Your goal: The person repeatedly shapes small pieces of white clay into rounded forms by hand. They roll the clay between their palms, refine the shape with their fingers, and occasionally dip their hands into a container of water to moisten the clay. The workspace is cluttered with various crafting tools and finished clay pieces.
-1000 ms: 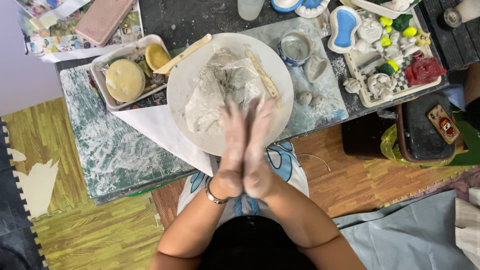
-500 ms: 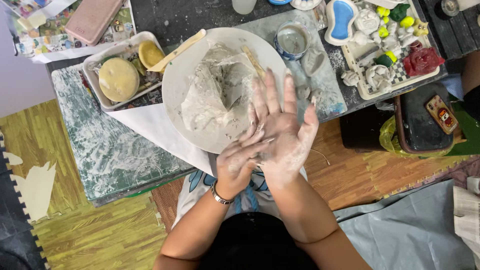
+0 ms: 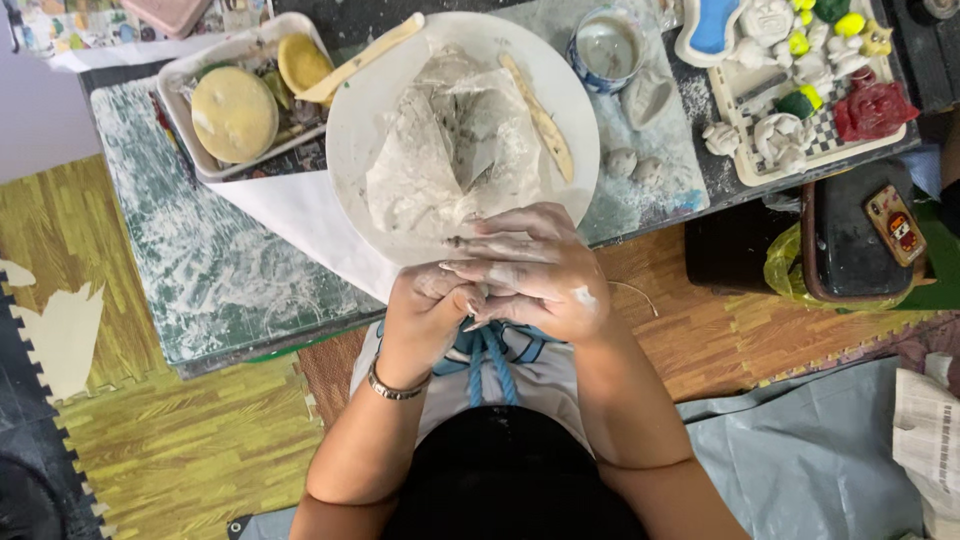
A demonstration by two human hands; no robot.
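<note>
Hands (image 3: pixel 500 285) before plate (image 3: pixel 360 130); tray (image 3: pixel 180 90) left.

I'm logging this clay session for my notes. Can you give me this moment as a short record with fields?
left hand: clasped under the right, clay-dusted, bracelet on wrist
right hand: folded over the left, at the plate's near edge
white plate: holds grey clay slab and wooden tool
tray: yellow sponges
cup: grey water

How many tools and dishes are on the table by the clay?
Round white plate holding grey clay: 1
Pale wooden sticks: 2
Blue-patterned cup: 1
Yellow round sponges: 2
White rectangular trays: 2
Total: 8
</note>
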